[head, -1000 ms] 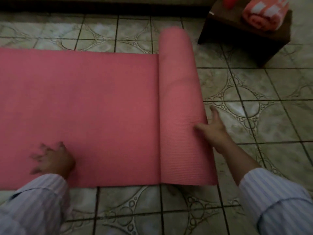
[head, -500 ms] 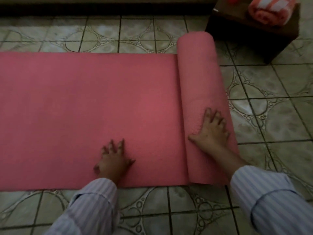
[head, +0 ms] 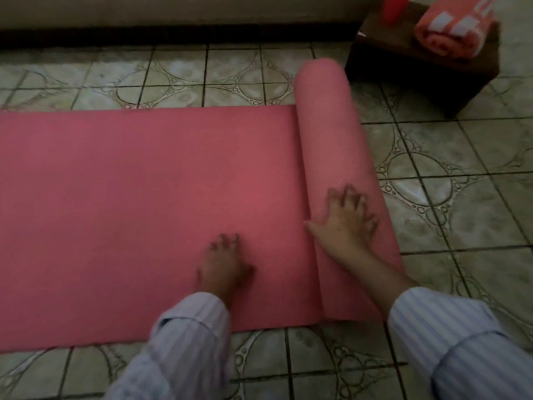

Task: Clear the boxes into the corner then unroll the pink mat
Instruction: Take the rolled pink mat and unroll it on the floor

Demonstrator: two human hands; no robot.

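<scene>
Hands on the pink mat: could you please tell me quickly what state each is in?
Left hand: open, fingers pressing the flat part of the mat.
Right hand: open, spread on the roll.

Both arms wear long sleeves of pale lilac-blue cloth with fine lengthwise stripes, loose and softly creased. The left sleeve (head: 184,342), entering from about 6 o'clock, ends in a turned-back cuff short of the wrist. The right sleeve (head: 450,336), coming in from about 4 o'clock, ends higher, leaving the forearm bare. The left hand (head: 223,265) and right hand (head: 347,219) are bare, without rings or gloves.
</scene>
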